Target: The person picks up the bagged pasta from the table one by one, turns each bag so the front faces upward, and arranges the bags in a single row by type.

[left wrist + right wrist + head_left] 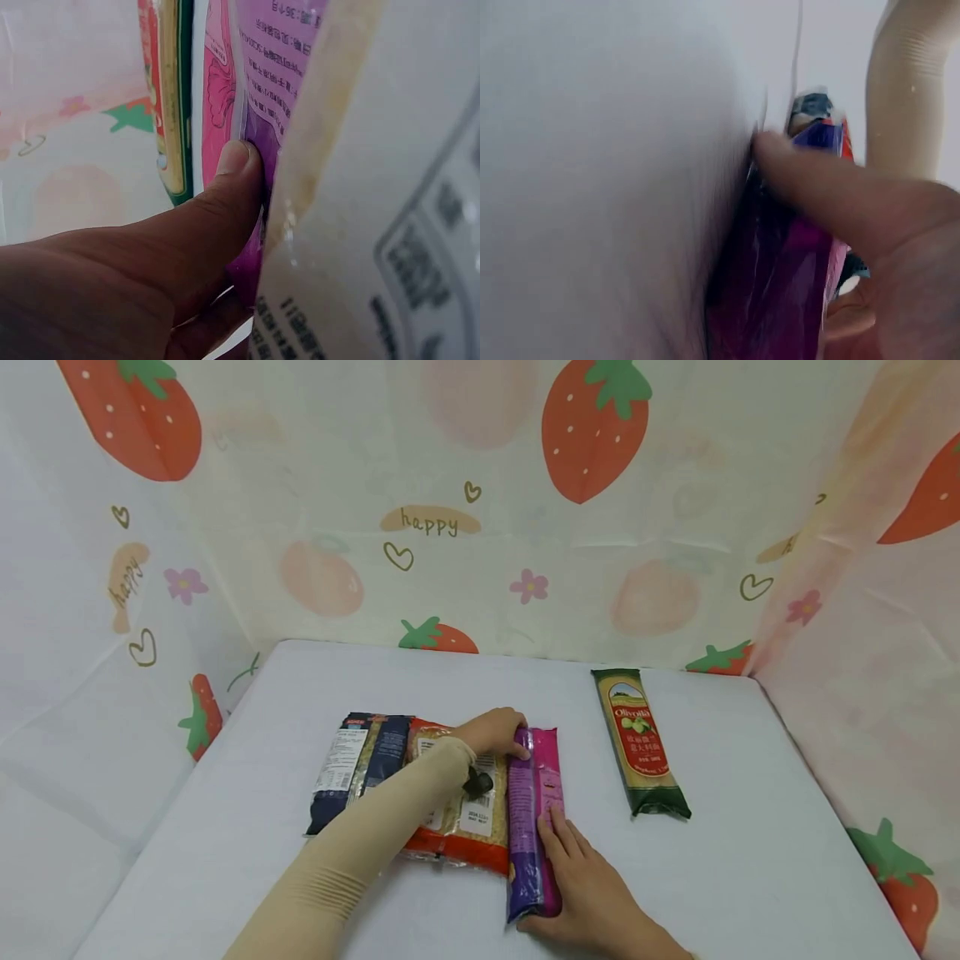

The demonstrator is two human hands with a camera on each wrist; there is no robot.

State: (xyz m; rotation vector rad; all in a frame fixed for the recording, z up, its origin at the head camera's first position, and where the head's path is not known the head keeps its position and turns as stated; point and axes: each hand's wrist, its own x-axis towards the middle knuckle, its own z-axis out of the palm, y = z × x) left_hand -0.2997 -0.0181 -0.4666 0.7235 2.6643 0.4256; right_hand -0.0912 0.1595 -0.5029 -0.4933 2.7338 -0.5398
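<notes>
A long, narrow purple-and-pink food packet (527, 810) lies lengthwise on the white table, both hands on it. My left hand (491, 732) reaches across and grips its far end; in the left wrist view the thumb (238, 169) presses along its side. Around the near end is my right hand (588, 885), fingers on the pink side. The right wrist view has that thumb (795, 161) bent over the end of the purple packet (780, 292). Directly left of it lies a clear-and-red packet (472, 847) of pale pieces, partly hidden under the left forearm.
A dark blue packet (390, 747) with a white label lies leftmost, beside the red one. Apart on the right is a green-ended Olivoila pasta packet (637, 739). Strawberry-printed cloth (465, 577) walls the table at the back and both sides.
</notes>
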